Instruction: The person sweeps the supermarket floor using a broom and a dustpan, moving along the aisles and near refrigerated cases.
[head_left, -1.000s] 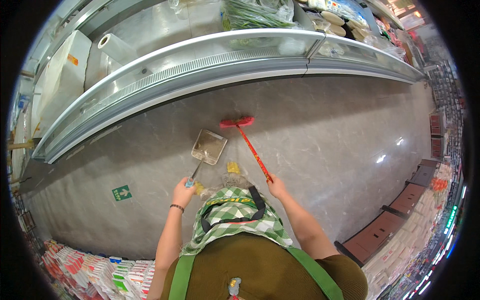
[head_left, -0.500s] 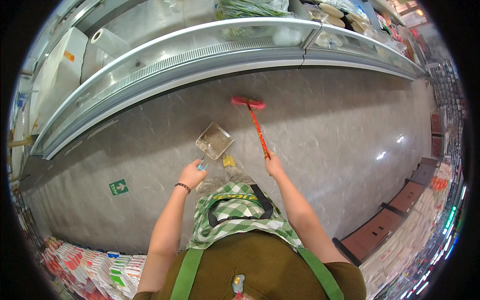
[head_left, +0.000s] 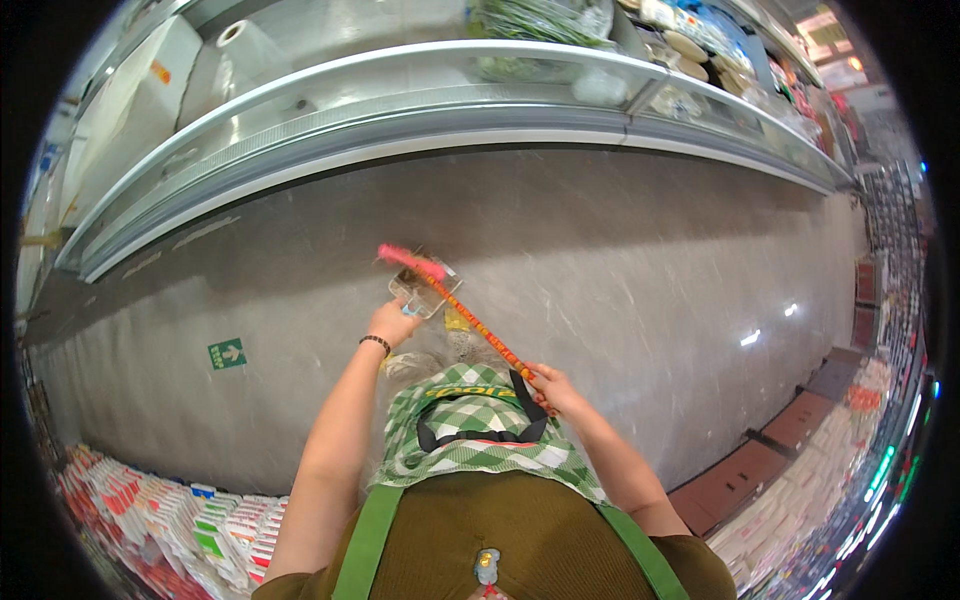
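Note:
My right hand [head_left: 556, 390] is closed round the red and yellow patterned handle of a broom [head_left: 478, 328]. The broom slants away to the left, and its pink head is at the dustpan's far edge, partly over it. With my left hand [head_left: 396, 322] I grip the handle of a clear dustpan [head_left: 437, 304]. Dark sweepings seem to lie in the pan, though the broom hides part of it. A yellow shoe [head_left: 456, 322] shows just beside the pan, below my green checked apron [head_left: 470, 385].
A long refrigerated display case [head_left: 400, 135] curves across the far side, with green vegetables [head_left: 540, 22] in it. A green floor sign [head_left: 227, 353] lies to the left. Brown boxes [head_left: 715, 487] line the right, and packaged goods [head_left: 190, 525] are stacked at lower left.
The broom head has swung left from the open floor to the dustpan. My right hand has come closer to my body, and the left has shifted slightly forward with the pan.

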